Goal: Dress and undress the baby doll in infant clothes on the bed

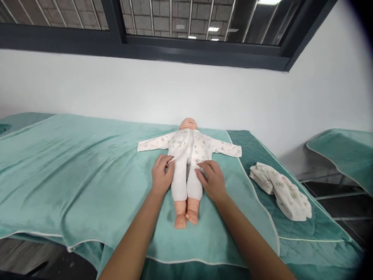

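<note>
A baby doll [180,181] lies on its back on a light green blanket [116,186], its head towards the wall and bare feet towards me. It wears a white patterned baby shirt [201,146], whose front edges meet at the chest and part lower down; both sleeves stretch out sideways. White covering shows on the legs. My left hand [162,175] pinches the shirt's lower hem on the left, by the doll's hip. At the other hip, my right hand [213,179] has the right-hand hem between thumb and fingers.
A crumpled white patterned garment [282,190] lies on the darker green quilted bed cover [303,233] to the right. Behind the bed rise a white wall [87,85] and a dark-framed barred window [186,48]. Another green-covered surface [346,151] stands at far right, beyond a gap.
</note>
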The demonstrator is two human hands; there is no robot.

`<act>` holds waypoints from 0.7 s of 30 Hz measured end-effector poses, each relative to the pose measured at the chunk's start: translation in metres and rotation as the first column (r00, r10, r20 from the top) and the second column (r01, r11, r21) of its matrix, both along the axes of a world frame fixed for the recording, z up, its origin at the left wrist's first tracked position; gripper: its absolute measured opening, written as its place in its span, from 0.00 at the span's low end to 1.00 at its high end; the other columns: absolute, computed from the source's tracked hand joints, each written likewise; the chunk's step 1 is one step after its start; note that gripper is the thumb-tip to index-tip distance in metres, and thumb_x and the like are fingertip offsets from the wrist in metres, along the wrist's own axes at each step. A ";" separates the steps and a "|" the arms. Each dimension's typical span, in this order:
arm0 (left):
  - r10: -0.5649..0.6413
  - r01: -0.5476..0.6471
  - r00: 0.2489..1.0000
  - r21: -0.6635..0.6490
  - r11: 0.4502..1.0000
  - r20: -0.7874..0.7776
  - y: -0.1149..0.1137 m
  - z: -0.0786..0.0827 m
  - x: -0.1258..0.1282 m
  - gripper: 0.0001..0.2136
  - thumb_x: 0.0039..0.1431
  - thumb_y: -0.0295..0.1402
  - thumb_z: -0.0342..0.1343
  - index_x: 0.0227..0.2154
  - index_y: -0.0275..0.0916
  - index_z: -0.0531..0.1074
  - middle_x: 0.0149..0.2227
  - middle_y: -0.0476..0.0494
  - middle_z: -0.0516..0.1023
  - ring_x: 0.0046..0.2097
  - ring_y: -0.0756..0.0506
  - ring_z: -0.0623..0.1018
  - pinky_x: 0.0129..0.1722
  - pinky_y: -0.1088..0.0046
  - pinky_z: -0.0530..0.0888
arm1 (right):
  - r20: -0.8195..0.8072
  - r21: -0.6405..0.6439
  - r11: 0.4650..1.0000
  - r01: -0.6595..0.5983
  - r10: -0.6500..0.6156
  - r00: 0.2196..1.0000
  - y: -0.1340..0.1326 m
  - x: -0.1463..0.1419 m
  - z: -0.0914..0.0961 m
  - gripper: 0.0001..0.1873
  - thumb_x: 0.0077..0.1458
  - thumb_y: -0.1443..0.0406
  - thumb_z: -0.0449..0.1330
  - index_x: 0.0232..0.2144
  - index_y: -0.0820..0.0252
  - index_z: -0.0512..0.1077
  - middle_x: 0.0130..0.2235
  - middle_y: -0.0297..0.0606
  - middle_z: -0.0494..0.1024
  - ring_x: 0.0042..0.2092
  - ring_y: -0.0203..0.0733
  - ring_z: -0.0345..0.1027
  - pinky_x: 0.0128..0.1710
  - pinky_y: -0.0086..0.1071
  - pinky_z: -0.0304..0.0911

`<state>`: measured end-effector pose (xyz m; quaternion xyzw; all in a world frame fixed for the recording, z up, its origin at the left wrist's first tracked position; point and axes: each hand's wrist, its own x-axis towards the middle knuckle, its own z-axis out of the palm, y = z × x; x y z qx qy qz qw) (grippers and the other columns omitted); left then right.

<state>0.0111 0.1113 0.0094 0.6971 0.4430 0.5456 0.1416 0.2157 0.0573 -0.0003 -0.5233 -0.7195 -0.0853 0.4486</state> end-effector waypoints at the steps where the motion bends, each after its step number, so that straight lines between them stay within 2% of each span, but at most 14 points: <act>1: -0.020 0.022 0.999 0.048 0.999 -0.037 -0.002 0.001 0.001 0.09 0.64 0.35 0.50 0.38 0.41 0.75 0.38 0.44 0.75 0.42 0.45 0.74 0.44 0.69 0.71 | -0.012 -0.001 1.000 -0.005 0.005 1.000 -0.001 0.000 -0.001 0.09 0.65 0.63 0.55 0.45 0.55 0.73 0.43 0.42 0.74 0.46 0.46 0.66 0.49 0.43 0.64; 2: -0.037 0.040 0.998 0.070 0.997 -0.049 -0.003 0.001 0.001 0.09 0.64 0.34 0.50 0.38 0.41 0.75 0.39 0.44 0.75 0.43 0.45 0.74 0.45 0.69 0.71 | -0.035 -0.005 1.000 -0.014 0.014 0.999 -0.002 0.000 -0.001 0.09 0.66 0.63 0.54 0.44 0.55 0.73 0.42 0.42 0.74 0.47 0.46 0.66 0.49 0.42 0.64; 4: -0.035 0.034 0.999 0.020 0.999 0.012 -0.001 0.000 0.001 0.09 0.63 0.35 0.50 0.38 0.41 0.76 0.38 0.45 0.76 0.41 0.46 0.74 0.44 0.69 0.71 | -0.112 -0.037 0.999 -0.027 0.023 0.993 -0.002 0.001 -0.002 0.09 0.67 0.63 0.51 0.42 0.55 0.72 0.41 0.41 0.74 0.45 0.44 0.67 0.48 0.40 0.64; 6: 0.036 -0.018 0.982 -0.099 0.995 0.185 0.005 -0.003 -0.002 0.09 0.63 0.37 0.51 0.36 0.40 0.74 0.35 0.47 0.76 0.37 0.47 0.74 0.39 0.71 0.71 | -0.233 -0.086 0.996 -0.010 -0.010 0.972 -0.001 0.003 -0.002 0.10 0.67 0.62 0.50 0.40 0.56 0.71 0.38 0.39 0.74 0.41 0.42 0.68 0.44 0.38 0.65; 8: 0.154 -0.076 0.897 -0.198 0.977 0.414 0.014 -0.007 -0.007 0.09 0.61 0.39 0.52 0.32 0.39 0.71 0.30 0.50 0.72 0.33 0.49 0.71 0.34 0.74 0.69 | -0.410 -0.123 0.991 0.053 -0.099 0.907 0.002 0.009 -0.004 0.11 0.66 0.58 0.51 0.39 0.56 0.70 0.35 0.37 0.73 0.37 0.41 0.67 0.39 0.36 0.65; 9: 0.199 -0.092 0.828 -0.222 0.971 0.524 0.019 -0.010 -0.009 0.10 0.61 0.41 0.53 0.30 0.39 0.69 0.27 0.52 0.69 0.30 0.50 0.69 0.32 0.75 0.67 | -0.515 -0.132 0.987 0.093 -0.148 0.844 0.003 0.013 -0.006 0.12 0.65 0.56 0.52 0.39 0.57 0.69 0.34 0.35 0.73 0.35 0.40 0.67 0.38 0.35 0.65; 12: 0.229 -0.104 0.631 -0.211 0.972 0.741 0.031 -0.018 -0.017 0.14 0.60 0.45 0.53 0.28 0.40 0.62 0.25 0.56 0.60 0.26 0.53 0.62 0.28 0.77 0.62 | -0.813 -0.128 0.975 0.182 -0.209 0.544 0.004 0.031 -0.012 0.15 0.62 0.52 0.53 0.37 0.57 0.67 0.30 0.31 0.70 0.31 0.37 0.65 0.34 0.32 0.65; 14: 0.230 -0.111 0.584 -0.204 0.973 0.778 0.036 -0.022 -0.020 0.15 0.60 0.47 0.54 0.29 0.40 0.61 0.25 0.56 0.58 0.25 0.54 0.59 0.27 0.77 0.60 | -0.895 -0.120 0.973 0.200 -0.193 0.403 -0.002 0.044 -0.016 0.16 0.61 0.51 0.53 0.34 0.56 0.65 0.28 0.28 0.67 0.28 0.35 0.63 0.31 0.31 0.65; 15: 0.242 -0.123 0.586 -0.211 0.970 0.773 0.037 -0.023 -0.021 0.14 0.60 0.46 0.54 0.30 0.40 0.62 0.26 0.56 0.57 0.25 0.53 0.59 0.27 0.77 0.60 | -0.909 -0.120 0.974 0.192 -0.185 0.374 -0.007 0.050 -0.017 0.16 0.60 0.50 0.54 0.33 0.56 0.65 0.27 0.28 0.67 0.27 0.34 0.63 0.31 0.31 0.65; 18: 0.298 -0.202 0.630 -0.220 0.954 0.717 0.036 -0.026 -0.023 0.09 0.60 0.40 0.54 0.35 0.41 0.62 0.31 0.53 0.62 0.30 0.52 0.64 0.31 0.76 0.64 | -0.894 -0.159 0.972 0.173 -0.216 0.393 -0.029 0.069 -0.019 0.17 0.58 0.50 0.57 0.33 0.57 0.66 0.29 0.31 0.71 0.29 0.36 0.66 0.33 0.32 0.66; 20: 0.352 -0.299 0.678 -0.195 0.934 0.646 0.031 -0.026 -0.024 0.10 0.56 0.31 0.54 0.40 0.42 0.62 0.38 0.49 0.65 0.38 0.50 0.69 0.39 0.73 0.68 | -0.826 -0.215 0.949 0.231 -0.302 0.475 -0.047 0.085 -0.017 0.17 0.58 0.50 0.57 0.34 0.58 0.68 0.31 0.34 0.74 0.31 0.39 0.68 0.34 0.34 0.66; 21: 0.379 -0.344 0.708 -0.177 0.922 0.596 0.028 -0.025 -0.024 0.13 0.54 0.28 0.53 0.43 0.43 0.61 0.42 0.47 0.65 0.43 0.49 0.70 0.43 0.71 0.69 | -0.747 -0.240 0.925 0.293 -0.369 0.553 -0.056 0.095 -0.015 0.17 0.59 0.51 0.56 0.35 0.58 0.69 0.32 0.36 0.75 0.33 0.41 0.69 0.36 0.36 0.66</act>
